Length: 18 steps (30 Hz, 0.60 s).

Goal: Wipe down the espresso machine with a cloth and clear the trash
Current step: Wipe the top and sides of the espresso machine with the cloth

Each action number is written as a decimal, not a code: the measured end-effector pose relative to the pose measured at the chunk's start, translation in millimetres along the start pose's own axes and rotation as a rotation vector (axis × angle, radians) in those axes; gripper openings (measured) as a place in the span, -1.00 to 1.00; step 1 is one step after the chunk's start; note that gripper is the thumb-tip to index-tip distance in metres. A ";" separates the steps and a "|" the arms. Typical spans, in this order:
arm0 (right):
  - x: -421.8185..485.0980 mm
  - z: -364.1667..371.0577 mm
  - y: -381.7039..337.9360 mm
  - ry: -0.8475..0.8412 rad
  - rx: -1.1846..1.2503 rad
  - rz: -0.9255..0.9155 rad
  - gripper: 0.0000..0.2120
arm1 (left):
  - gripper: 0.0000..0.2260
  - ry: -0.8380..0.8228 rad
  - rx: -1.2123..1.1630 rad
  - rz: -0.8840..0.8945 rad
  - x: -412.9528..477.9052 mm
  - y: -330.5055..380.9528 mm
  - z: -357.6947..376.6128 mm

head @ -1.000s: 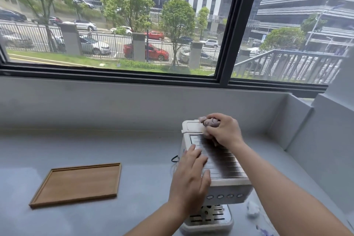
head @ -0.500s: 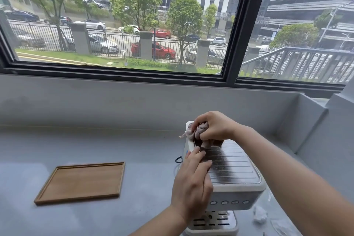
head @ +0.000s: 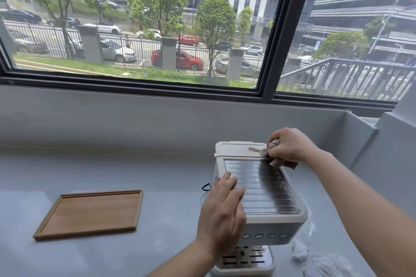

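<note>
**Your hands on the coffee machine**

Your right hand (head: 289,146) is at the back right corner of the white, boxy espresso machine (head: 258,198). Its fingers (head: 273,153) are curled tight around a small, scrunched-up grey-pink cloth (head: 271,147). The cloth touches the top of the machine, right where the white lid at the back meets the dark, shiny ribbed plate (head: 263,186). A little bit of cloth hangs out below your hand.

Your left hand (head: 221,211) lies flat on the front left part of the machine. Its fingers (head: 231,184) are stretched out and rest on the ribbed plate. They hold nothing.

The machine stands on the pale grey worktop (head: 112,175), close to you and a bit to the right. You can see a row of four round buttons (head: 264,235) on its front and a white drip tray with slots (head: 244,258) at the bottom.

Some crumpled white and clear trash (head: 299,252) lies on the worktop just to the right of the machine's base.

A flat, brown wooden tray (head: 90,212) lies on the worktop well to the left of the machine.

Behind the worktop is a big window with a dark frame (head: 272,51).
</note>
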State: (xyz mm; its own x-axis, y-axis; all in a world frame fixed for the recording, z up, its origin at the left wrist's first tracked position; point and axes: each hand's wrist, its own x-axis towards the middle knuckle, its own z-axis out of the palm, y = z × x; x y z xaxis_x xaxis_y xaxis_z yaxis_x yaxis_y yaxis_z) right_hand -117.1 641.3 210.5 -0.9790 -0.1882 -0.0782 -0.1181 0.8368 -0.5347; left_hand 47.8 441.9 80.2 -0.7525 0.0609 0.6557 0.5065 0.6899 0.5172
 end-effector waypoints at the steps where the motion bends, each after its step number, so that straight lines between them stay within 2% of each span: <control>1: 1.2 0.7 2.5 0.110 -0.001 0.007 -0.85 | -0.70 0.000 0.003 0.001 0.1 0.0 0.2; 3: 4.1 2.3 4.7 0.347 0.070 0.037 -0.91 | -0.69 -0.001 0.005 0.010 0.5 0.3 -0.6; 5: 6.3 7.0 -0.5 0.436 0.216 0.076 -0.91 | -0.69 0.001 0.017 0.035 1.7 0.0 -1.5; 10: 1.9 34.2 -3.8 0.247 0.115 -0.004 -0.80 | -0.70 -0.002 0.046 0.075 2.9 -0.2 -2.3; 14: -26.0 37.0 9.1 0.244 0.004 -0.097 -0.65 | -0.70 0.014 0.029 0.069 3.0 0.3 -1.7; 18: -56.1 27.5 19.3 0.192 -0.030 -0.096 -0.71 | -0.69 0.046 -0.004 0.042 1.4 -0.3 2.3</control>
State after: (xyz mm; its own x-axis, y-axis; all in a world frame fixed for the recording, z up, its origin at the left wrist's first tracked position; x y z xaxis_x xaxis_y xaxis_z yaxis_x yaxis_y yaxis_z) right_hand -59.9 653.8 181.4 -0.9764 -0.1684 0.1352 -0.2141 0.8354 -0.5062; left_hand 45.6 443.5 79.7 -0.7105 0.0571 0.7014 0.5395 0.6841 0.4908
